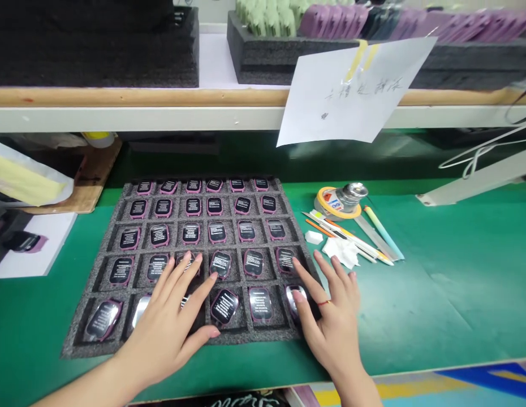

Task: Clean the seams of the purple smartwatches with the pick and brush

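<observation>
A dark grey foam tray (83,328) lies on the green mat, its pockets filled with several small pink-edged watch bodies with black labelled faces (216,232). My left hand (172,319) lies flat and open on the tray's front rows, fingers spread over the pockets. My right hand (331,311) is open too, resting at the tray's front right corner, its fingertips touching a watch body (297,297) in the last pocket. A thin red ring sits on one finger. Neither hand holds anything.
Right of the tray lie a tape roll with a metal weight (341,202), pens and tweezers (365,237), an eraser (314,237) and a crumpled wipe (341,251). A shelf above carries foam trays; a paper note (352,96) hangs from it. White paper (34,249) lies at left.
</observation>
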Tool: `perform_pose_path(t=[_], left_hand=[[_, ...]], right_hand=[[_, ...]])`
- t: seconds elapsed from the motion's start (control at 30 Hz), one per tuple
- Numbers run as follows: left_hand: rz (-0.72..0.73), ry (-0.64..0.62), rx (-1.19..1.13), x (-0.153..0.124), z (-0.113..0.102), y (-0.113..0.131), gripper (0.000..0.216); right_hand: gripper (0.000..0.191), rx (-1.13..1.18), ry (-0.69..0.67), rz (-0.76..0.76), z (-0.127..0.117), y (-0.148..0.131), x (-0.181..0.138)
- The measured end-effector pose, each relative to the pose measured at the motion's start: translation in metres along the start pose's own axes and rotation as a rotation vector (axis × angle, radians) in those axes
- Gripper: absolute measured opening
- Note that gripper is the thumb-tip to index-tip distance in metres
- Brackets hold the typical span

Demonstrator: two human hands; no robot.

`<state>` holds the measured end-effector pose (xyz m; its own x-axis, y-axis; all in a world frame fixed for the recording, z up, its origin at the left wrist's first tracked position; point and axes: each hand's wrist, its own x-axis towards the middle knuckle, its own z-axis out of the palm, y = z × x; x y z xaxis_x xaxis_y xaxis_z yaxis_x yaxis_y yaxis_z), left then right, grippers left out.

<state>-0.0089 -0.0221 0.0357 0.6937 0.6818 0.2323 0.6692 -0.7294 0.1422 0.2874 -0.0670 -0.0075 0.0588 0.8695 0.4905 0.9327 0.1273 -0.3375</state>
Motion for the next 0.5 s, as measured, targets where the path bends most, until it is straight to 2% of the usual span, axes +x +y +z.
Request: perform_pose_path(t=[0.13, 0.3, 0.4, 0.5], left_hand=[[0.036, 0.014, -0.007, -0.008, 0.001, 0.008, 0.06], [0.07, 0.061, -0.012, -0.021, 0.01, 0.02, 0.054], [0.046, 0.092, -0.013, -0.028, 0.016, 0.028, 0.051], [0.022, 0.118, -0.014, -0.034, 0.02, 0.035, 0.051]], right_hand=[[0.041, 0.0, -0.016, 0.011, 0.0, 0.001, -0.002], [0.051, 0.084, 0.064, 0.034, -0.002, -0.007, -0.008], [0.053, 0.155, 0.108, -0.024, -0.007, -0.02, -0.018], [0.055, 0.213, 0.08, -0.104, -0.011, -0.035, -0.029]])
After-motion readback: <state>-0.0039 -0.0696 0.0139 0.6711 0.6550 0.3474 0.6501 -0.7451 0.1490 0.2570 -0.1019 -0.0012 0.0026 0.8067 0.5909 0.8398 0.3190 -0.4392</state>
